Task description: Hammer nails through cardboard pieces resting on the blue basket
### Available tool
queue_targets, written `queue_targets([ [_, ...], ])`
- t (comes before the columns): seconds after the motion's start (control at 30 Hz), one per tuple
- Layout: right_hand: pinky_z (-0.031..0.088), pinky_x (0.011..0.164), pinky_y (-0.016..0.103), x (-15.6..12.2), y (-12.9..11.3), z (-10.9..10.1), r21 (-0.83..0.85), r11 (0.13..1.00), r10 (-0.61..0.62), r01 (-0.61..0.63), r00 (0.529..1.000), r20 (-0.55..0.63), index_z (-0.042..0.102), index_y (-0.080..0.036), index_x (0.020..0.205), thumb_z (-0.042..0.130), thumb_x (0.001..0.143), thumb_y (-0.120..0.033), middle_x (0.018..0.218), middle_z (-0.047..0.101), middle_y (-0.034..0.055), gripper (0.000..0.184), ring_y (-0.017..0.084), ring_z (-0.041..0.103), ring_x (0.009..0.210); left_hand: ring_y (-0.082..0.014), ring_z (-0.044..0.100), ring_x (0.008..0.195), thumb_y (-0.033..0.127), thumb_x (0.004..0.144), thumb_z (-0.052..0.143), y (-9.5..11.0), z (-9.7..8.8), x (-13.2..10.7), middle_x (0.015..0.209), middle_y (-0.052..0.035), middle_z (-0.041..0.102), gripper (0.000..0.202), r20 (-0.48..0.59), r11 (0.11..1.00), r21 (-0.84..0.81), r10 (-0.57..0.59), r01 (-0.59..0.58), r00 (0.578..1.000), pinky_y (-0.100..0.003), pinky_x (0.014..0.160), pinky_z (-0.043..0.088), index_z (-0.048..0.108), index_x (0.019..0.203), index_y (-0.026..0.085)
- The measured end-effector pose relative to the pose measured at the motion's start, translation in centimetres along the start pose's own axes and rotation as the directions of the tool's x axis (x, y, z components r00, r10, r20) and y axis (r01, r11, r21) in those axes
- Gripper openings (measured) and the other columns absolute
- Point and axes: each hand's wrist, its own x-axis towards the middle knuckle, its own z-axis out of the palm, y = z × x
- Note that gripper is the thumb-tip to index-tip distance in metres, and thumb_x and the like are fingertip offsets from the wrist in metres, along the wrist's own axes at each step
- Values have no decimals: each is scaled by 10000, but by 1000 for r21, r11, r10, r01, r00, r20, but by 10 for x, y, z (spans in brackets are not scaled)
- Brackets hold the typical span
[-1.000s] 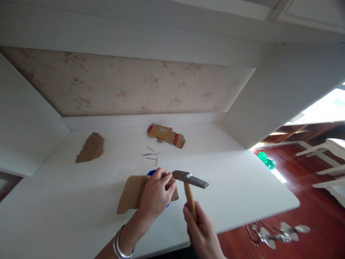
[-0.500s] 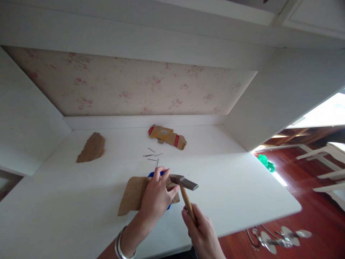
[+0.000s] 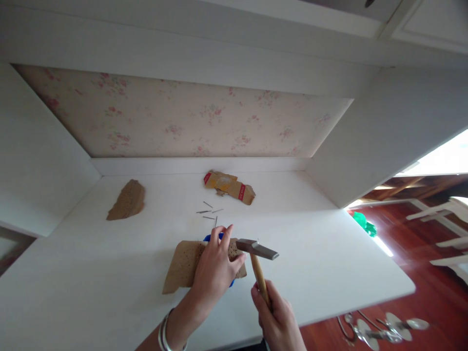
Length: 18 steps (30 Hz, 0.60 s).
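My right hand (image 3: 278,317) is closed round the wooden handle of a hammer (image 3: 260,275). Its metal head hangs just right of my left hand (image 3: 215,268), over the right end of a piece of brown cardboard (image 3: 183,263). Small holes dot this cardboard. My left hand lies across it with fingers spread and thumb apart; I see nothing gripped in them. Under the cardboard, a blue object (image 3: 208,237) peeks out at the back and front edges, mostly hidden. Several loose nails (image 3: 208,211) lie just beyond my left fingertips.
On the white tabletop (image 3: 314,273) lie a torn brown cardboard scrap (image 3: 127,200) at left and a red-and-yellow printed cardboard piece (image 3: 230,186) at the back. Side panels and a low shelf enclose the table. A metal lamp fixture (image 3: 383,329) is beyond the front right edge.
The hammer head has moved right, away from my left fingers. My left hand stays on the cardboard, its fingers spread a little wider. The whole view has shifted slightly.
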Motion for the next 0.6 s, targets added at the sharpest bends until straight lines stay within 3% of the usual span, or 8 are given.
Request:
queue_targets([
  [0.17, 261, 428, 216, 1, 0, 0, -19, 1000, -24, 24, 1000, -10, 439, -228, 704, 530, 885, -563, 561, 299, -85, 392, 97, 301, 481, -221, 636, 975, 288, 803, 674, -1, 0, 0, 1257, -87, 472, 605, -14, 999, 11, 33, -33, 999, -361, 886, 527, 419, 1351, 242],
  [0.3, 222, 390, 207, -1, 0, 1, 50, 998, 32, -31, 999, -20, 490, -220, 757, 514, 886, -594, 534, 278, -97, 396, 88, 281, 444, -215, 640, 994, 335, 810, 685, 0, 0, 0, 1258, -69, 480, 573, -7, 999, 45, 23, -23, 1000, -350, 902, 524, 439, 1322, 259],
  [0.47, 189, 349, 188, -2, 2, 3, 168, 982, 96, -83, 993, -66, 523, -216, 780, 538, 842, -655, 493, 283, -106, 443, 79, 266, 409, -197, 663, 882, 367, 866, 630, 3, -4, -3, 1228, -73, 497, 399, 1, 991, 128, 26, -26, 1000, -323, 780, 556, 496, 1219, 240],
  [0.6, 209, 344, 176, -1, 8, 4, 236, 966, 135, -108, 986, -101, 533, -217, 771, 584, 789, -685, 494, 279, -108, 471, 74, 275, 396, -159, 661, 734, 373, 965, 454, 8, -22, -5, 1146, -66, 542, 221, 78, 986, 145, 68, -79, 995, -301, 683, 545, 533, 1109, 224],
])
